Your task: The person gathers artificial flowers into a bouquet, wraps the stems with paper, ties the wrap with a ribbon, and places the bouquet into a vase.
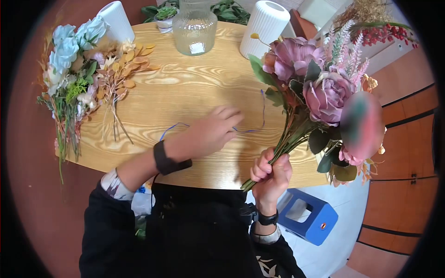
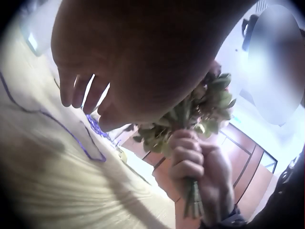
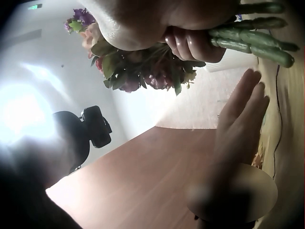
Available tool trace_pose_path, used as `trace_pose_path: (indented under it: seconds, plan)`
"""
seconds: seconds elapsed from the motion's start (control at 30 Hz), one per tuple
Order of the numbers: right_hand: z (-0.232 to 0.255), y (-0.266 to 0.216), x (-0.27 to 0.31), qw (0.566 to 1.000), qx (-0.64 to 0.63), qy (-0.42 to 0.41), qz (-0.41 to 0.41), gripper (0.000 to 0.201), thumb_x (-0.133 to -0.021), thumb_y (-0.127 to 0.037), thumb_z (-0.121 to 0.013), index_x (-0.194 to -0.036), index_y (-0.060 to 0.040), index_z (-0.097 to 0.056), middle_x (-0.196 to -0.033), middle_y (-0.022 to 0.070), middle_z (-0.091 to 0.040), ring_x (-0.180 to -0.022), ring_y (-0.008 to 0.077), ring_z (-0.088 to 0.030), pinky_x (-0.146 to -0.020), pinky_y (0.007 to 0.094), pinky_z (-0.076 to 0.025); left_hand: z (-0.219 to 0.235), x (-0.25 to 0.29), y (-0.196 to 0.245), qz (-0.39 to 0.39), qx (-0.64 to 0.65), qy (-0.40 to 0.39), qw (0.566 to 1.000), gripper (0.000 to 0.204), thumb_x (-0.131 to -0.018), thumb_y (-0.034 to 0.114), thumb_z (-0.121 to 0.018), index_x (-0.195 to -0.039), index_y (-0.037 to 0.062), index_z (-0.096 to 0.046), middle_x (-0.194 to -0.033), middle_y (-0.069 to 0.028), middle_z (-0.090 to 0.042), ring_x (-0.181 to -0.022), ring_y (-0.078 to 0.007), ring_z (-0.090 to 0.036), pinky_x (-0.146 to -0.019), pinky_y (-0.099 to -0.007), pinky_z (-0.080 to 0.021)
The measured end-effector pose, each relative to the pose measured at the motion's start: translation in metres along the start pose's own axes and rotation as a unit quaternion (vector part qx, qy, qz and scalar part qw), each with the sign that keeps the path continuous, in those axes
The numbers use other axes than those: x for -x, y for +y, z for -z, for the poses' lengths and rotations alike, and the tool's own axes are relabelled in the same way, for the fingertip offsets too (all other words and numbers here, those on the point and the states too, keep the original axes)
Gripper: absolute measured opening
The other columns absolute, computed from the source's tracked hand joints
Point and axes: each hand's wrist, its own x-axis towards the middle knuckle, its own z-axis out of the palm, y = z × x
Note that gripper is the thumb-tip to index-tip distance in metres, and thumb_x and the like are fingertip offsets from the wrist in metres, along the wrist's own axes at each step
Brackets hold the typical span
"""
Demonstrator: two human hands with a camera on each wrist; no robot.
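Note:
My right hand [image 1: 272, 173] grips a bouquet of artificial flowers [image 1: 328, 95] by its green stems, raised at the table's right front. Mauve roses, pink sprigs and dark leaves fan out above the fist, and the cut stem ends [image 3: 257, 43] stick out below it. Over the middle of the table, my left hand [image 1: 204, 132] reaches toward the right with its fingers [image 3: 240, 105] extended and nothing held. A thin blue-purple cord [image 1: 263, 111] lies loosely on the wood beneath and beside that hand; in the left wrist view the cord [image 2: 66, 130] runs apart from the fingertips.
Blue and white flowers [image 1: 66, 53] and orange leaf sprigs [image 1: 124, 69] lie at the left. Along the back stand a white ribbed vase [image 1: 264, 28], a clear glass vase [image 1: 194, 34], another white vase [image 1: 117, 22] and a small succulent [image 1: 166, 14]. A blue bin [image 1: 320, 217] is on the floor.

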Motion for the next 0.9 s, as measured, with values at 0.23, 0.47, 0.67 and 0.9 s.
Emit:
trace_pose_path:
  seconds: [0.23, 0.47, 0.67, 0.9]
  plan:
    - [-0.005, -0.014, 0.012, 0.996, -0.011, -0.042, -0.073, 0.035, -0.095, -0.037, -0.035, -0.083, -0.0046, -0.039, -0.060, -0.0031, -0.029, -0.045, 0.0053, -0.020, -0.039, 0.0214, -0.016, 0.003, -0.017, 0.015, 0.134, 0.227, -0.149, 0.953, 0.017, -0.081, 0.007, -0.054, -0.094, -0.0031, -0.059, -0.082, -0.0088, -0.059, -0.073, -0.0200, -0.054, -0.069, -0.0302, -0.043]
    - [-0.030, -0.011, 0.009, 0.973, -0.080, -0.098, -0.192, 0.036, -0.095, -0.038, -0.032, -0.080, -0.0052, -0.038, -0.059, -0.0037, -0.028, -0.046, 0.0049, -0.021, -0.040, 0.0205, -0.018, 0.039, -0.018, 0.030, 0.224, 0.485, -0.208, 0.819, 0.020, -0.080, 0.014, -0.057, -0.089, -0.0029, -0.062, -0.079, -0.0014, -0.059, -0.069, -0.0069, -0.049, -0.062, -0.0238, -0.040]
    - [-0.036, -0.004, 0.008, 0.945, -0.084, -0.155, -0.277, 0.038, -0.092, -0.037, -0.039, -0.086, -0.0002, -0.040, -0.058, -0.0016, -0.027, -0.043, 0.0069, -0.022, -0.038, 0.0209, -0.017, 0.048, -0.010, 0.048, 0.147, 0.511, -0.194, 0.824, 0.027, -0.078, 0.026, -0.065, -0.093, 0.0038, -0.062, -0.090, -0.0033, -0.060, -0.078, -0.0073, -0.053, -0.070, -0.0211, -0.041]
    - [-0.037, 0.013, 0.009, 0.920, -0.162, -0.225, -0.277, 0.026, -0.095, -0.024, -0.036, -0.098, -0.0003, -0.044, -0.068, 0.0016, -0.038, -0.051, 0.0077, -0.030, -0.044, 0.0200, -0.024, 0.051, -0.004, 0.066, 0.308, 0.604, -0.095, 0.729, 0.011, -0.078, 0.014, -0.066, -0.079, 0.0078, -0.057, -0.070, 0.0026, -0.055, -0.065, -0.0045, -0.051, -0.057, -0.0205, -0.040]
